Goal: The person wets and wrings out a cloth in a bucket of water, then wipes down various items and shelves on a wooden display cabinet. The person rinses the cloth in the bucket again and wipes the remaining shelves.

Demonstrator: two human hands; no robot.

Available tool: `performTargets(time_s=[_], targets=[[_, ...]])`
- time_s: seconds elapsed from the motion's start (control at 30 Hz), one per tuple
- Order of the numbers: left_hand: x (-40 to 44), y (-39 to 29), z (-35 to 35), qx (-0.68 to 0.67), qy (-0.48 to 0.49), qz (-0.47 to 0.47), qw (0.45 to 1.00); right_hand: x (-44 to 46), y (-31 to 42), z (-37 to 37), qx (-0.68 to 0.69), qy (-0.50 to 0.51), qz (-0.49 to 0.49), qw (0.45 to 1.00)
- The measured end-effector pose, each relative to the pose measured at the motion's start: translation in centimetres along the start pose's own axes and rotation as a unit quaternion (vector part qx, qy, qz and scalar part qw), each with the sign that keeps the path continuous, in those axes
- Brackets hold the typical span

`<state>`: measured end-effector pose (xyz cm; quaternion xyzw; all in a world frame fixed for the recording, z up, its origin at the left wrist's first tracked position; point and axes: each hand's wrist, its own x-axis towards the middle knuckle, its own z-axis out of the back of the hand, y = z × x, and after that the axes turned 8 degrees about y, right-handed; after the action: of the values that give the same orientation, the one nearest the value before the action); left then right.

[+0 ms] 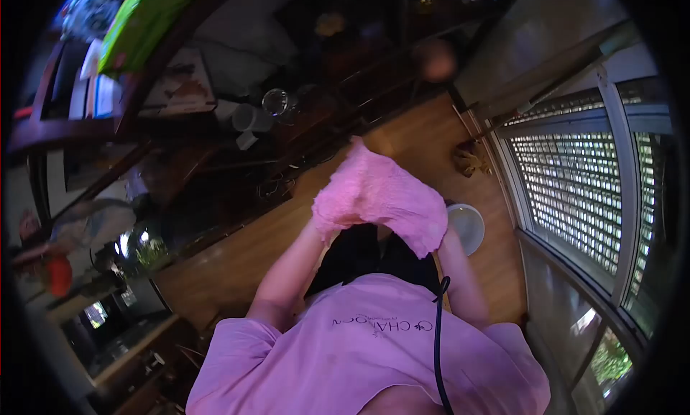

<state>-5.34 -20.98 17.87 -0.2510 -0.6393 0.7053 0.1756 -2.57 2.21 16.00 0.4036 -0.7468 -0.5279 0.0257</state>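
A fluffy pink cloth (384, 192) is held up in front of my body, above the dark trousers. It covers both of my hands, so only the wrists and forearms show. My left hand is under the cloth's left part, which rises to a peak. At the lower right corner of the cloth, my right hand holds it from beneath. All fingers are hidden in its folds. A dark cable (437, 343) hangs down over the pink shirt (366, 343).
A white round bucket (467, 228) stands on the wooden floor (277, 260), right of the cloth. Dark shelving with a glass jar (275, 102) and a green package (136, 30) fills the left and top. Slatted windows (568, 188) line the right side.
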Motion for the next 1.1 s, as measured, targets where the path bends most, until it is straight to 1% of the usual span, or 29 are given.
performTargets(time_s=[0.07, 0.1, 0.13, 0.17, 0.2, 0.23, 0.3, 0.33, 0.37, 0.4, 0.43, 0.47, 0.5, 0.53, 0.57, 0.6, 0.63, 0.7, 0.73, 0.8, 0.83, 0.87, 0.9, 0.93, 0.97, 1.0, 1.03, 1.07, 1.1], targets=[[-0.5, 6.4, 2.0, -0.198, 0.010, 0.171, 0.965, -0.6, -2.9, 3.0, -0.106, 0.063, 0.147, 0.981], [0.0, 8.3, 2.7, -0.286, 0.010, 0.256, 0.923, -0.3, -4.3, 4.0, 0.165, -0.036, 0.006, 0.986], [1.0, 9.1, 3.1, -0.283, 0.027, 0.266, 0.921, 0.5, -3.5, 3.7, 0.176, -0.052, 0.011, 0.983], [2.1, 9.7, 3.5, -0.080, 0.085, 0.212, 0.970, 1.8, -1.0, 2.7, 0.301, -0.088, 0.080, 0.946], [3.4, 10.2, 3.8, 0.126, 0.137, 0.142, 0.972, 3.3, 0.7, 2.5, 0.416, -0.119, 0.151, 0.889], [4.6, 9.5, 3.8, 0.128, 0.145, 0.141, 0.971, 5.0, 1.2, 3.5, 0.418, -0.124, 0.156, 0.886], [5.8, 8.1, 3.2, 0.096, 0.024, 0.371, 0.923, 8.8, 0.8, 6.1, 0.534, -0.084, 0.132, 0.831], [5.4, 9.5, 3.3, 0.102, 0.022, 0.372, 0.923, 11.3, 0.2, 7.5, 0.536, -0.079, 0.135, 0.830], [4.7, 10.9, 3.3, 0.084, -0.088, 0.291, 0.949, 14.1, -0.4, 8.9, 0.125, -0.253, 0.131, 0.950], [4.2, 12.4, 3.6, 0.066, -0.196, 0.204, 0.957, 16.6, -1.2, 10.5, -0.309, -0.378, 0.103, 0.866], [4.5, 12.3, 4.1, 0.078, -0.257, 0.159, 0.950, 18.7, -1.8, 12.0, -0.304, -0.375, 0.114, 0.868], [5.1, 12.0, 4.6, 0.088, -0.318, 0.111, 0.937, 20.6, -2.0, 13.6, -0.192, -0.300, 0.185, 0.916], [5.7, 12.0, 5.4, 0.097, -0.323, 0.105, 0.936, 22.7, -2.4, 15.1, -0.076, -0.215, 0.250, 0.941], [6.2, 12.1, 6.3, 0.126, -0.371, 0.044, 0.919, 25.7, -2.6, 16.7, -0.075, -0.209, 0.259, 0.940], [6.7, 12.4, 6.8, 0.152, -0.417, -0.017, 0.896, 29.0, -2.3, 18.1, -0.292, -0.315, 0.257, 0.866], [7.3, 13.1, 7.0, 0.157, -0.422, -0.026, 0.892, 31.7, -2.3, 18.8, -0.489, -0.405, 0.242, 0.734], [8.1, 13.9, 7.2, 0.157, -0.443, -0.061, 0.880, 32.2, -1.3, 18.1, -0.491, -0.404, 0.254, 0.729], [9.1, 16.0, 6.9, 0.154, -0.469, -0.107, 0.863, 31.3, -0.8, 16.2, -0.502, -0.402, 0.376, 0.668], [9.6, 17.3, 6.4, 0.161, -0.470, -0.151, 0.855, 31.3, -1.5, 15.9, -0.506, -0.400, 0.387, 0.659], [10.8, 19.0, 6.7, 0.165, -0.474, -0.211, 0.839, 31.3, -3.0, 15.3, -0.483, -0.309, 0.446, 0.687], [11.6, 19.5, 7.0, 0.231, -0.467, -0.295, 0.800, 31.1, -3.3, 15.2, -0.489, -0.308, 0.458, 0.675], [12.2, 19.9, 7.3, 0.295, -0.458, -0.375, 0.750, 30.6, -3.6, 15.1, -0.505, -0.254, 0.461, 0.684], [12.8, 20.1, 7.8, 0.294, -0.464, -0.388, 0.740, 30.4, -3.7, 15.3, -0.520, -0.199, 0.460, 0.691], [13.4, 20.1, 8.5, 0.272, -0.506, -0.435, 0.693, 30.4, -3.7, 15.6, -0.528, -0.196, 0.469, 0.680], [13.8, 20.1, 9.1, 0.247, -0.545, -0.478, 0.643, 30.4, -3.6, 16.0, -0.535, -0.119, 0.490, 0.677], [13.8, 19.9, 9.4, 0.240, -0.550, -0.490, 0.633, 30.4, -3.6, 16.6, -0.542, -0.040, 0.506, 0.670], [13.6, 19.8, 9.5, 0.197, -0.563, -0.468, 0.652, 30.5, -3.7, 17.3, -0.553, -0.036, 0.511, 0.657], [13.3, 19.6, 9.8, 0.153, -0.574, -0.445, 0.670, 30.6, -3.4, 18.0, -0.590, -0.062, 0.511, 0.622], [13.1, 19.3, 10.2, 0.148, -0.578, -0.456, 0.661, 30.6, -3.0, 18.7, -0.623, -0.089, 0.511, 0.586]])
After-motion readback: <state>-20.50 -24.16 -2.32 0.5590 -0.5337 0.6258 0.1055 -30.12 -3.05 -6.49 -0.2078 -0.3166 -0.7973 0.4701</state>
